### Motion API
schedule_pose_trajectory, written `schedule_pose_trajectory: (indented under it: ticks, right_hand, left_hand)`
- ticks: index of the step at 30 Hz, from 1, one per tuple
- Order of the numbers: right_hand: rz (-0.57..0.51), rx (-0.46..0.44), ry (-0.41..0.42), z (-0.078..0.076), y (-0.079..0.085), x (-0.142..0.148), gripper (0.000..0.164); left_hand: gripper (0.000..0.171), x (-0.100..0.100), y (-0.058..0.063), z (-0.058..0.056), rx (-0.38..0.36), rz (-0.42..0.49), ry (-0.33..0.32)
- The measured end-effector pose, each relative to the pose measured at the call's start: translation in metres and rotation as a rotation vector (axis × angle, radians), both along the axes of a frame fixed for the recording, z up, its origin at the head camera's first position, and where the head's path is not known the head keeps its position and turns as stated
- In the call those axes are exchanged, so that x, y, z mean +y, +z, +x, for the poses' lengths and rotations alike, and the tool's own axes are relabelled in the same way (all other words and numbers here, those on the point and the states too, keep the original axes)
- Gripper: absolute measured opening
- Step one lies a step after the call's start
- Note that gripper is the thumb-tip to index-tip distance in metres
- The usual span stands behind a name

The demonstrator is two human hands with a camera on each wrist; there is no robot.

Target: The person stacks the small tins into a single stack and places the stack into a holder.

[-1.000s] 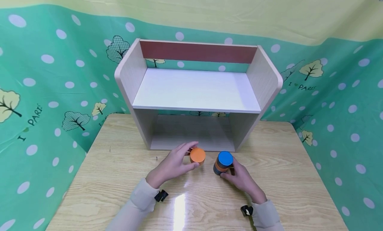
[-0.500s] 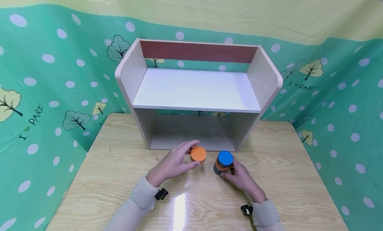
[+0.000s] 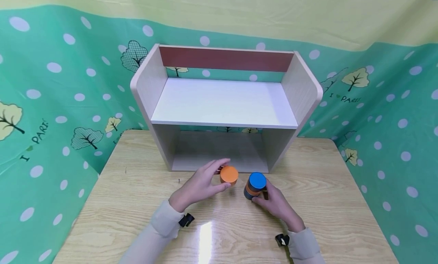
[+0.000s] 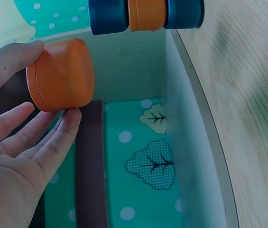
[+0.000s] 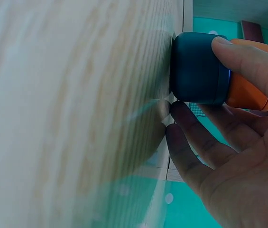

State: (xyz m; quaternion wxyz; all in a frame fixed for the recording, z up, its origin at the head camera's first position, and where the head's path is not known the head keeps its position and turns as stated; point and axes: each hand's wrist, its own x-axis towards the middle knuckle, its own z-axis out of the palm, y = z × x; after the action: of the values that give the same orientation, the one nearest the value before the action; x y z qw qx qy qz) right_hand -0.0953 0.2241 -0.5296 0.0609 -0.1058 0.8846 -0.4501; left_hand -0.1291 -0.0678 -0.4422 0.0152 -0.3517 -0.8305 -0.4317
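My left hand [image 3: 200,186] holds a round orange tin [image 3: 229,174] between thumb and fingertips, raised over the table. In the left wrist view this orange tin [image 4: 65,76] has a thin lid seam, and the thumb lies on its side. To its right stands a stack of round tins: a dark blue one [image 5: 198,69] at the bottom, an orange one [image 5: 252,78] in the middle and a blue one [image 3: 257,181] on top. My right hand [image 3: 275,204] grips the lower part of this stack, thumb across the bottom tin; its lower fingertips reach the tabletop.
A pale two-level shelf [image 3: 224,103] with a brown back rail [image 3: 226,59] stands just behind the hands. Both hands are over the wooden table [image 3: 113,203]. A green dotted curtain [image 3: 386,150] surrounds the back and sides.
My left hand has moved slightly to the right and up in the head view with the orange tin, closer to the stack. The right hand and the stack have stayed put.
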Motion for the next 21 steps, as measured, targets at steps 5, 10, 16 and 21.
schedule_pose_trajectory:
  ticks: [5,10,16,21]
  right_hand:
    - [0.006,0.000,-0.003,0.000,-0.001,0.000,0.064]
    - [0.003,-0.002,-0.008,0.000,-0.001,0.001,0.064]
    - [0.008,-0.006,-0.013,0.000,-0.001,0.000,0.065]
    - [0.015,-0.008,-0.007,-0.001,0.000,0.000,0.066]
  left_hand:
    - [0.073,0.004,0.001,-0.002,0.013,0.009,-0.012]
    - [0.072,0.008,0.002,-0.006,0.006,0.011,-0.022]
    - [0.073,0.013,0.003,-0.009,0.008,0.024,-0.047]
    - [0.073,0.017,0.005,-0.011,0.009,0.023,-0.060]
